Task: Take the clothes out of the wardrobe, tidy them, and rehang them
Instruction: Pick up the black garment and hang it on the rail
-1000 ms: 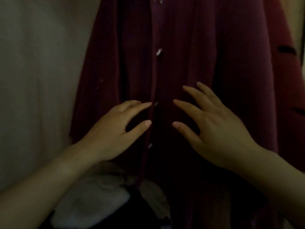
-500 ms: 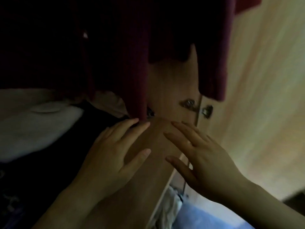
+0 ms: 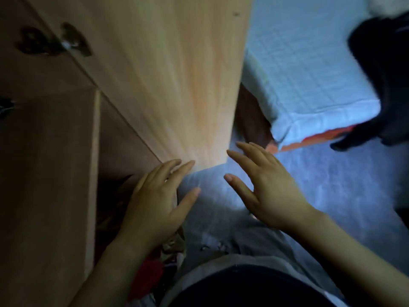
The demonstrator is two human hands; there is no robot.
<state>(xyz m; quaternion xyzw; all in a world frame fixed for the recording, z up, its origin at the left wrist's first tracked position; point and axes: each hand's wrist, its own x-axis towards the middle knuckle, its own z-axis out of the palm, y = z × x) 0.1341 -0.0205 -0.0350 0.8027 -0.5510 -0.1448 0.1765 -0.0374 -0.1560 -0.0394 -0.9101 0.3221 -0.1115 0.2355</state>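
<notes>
likely a bedroom, wardrobe (image 3: pixel 168 69), bed (image 3: pixel 309 69)

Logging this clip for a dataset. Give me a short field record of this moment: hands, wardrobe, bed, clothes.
left hand: open, empty, fingertips near door's lower edge
right hand: open, empty
wardrobe door: light wood, ahead of hands
bed: pale blue sheet, right
dark garment: on bed, upper right
red cloth: low, beside left forearm

Bed (image 3: pixel 309 63) in pale checked sheet, dark clothing (image 3: pixel 385 80) draped on it

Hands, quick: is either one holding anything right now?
Left hand: open, fingers straight, holding nothing.
Right hand: open, fingers spread, holding nothing.
</notes>
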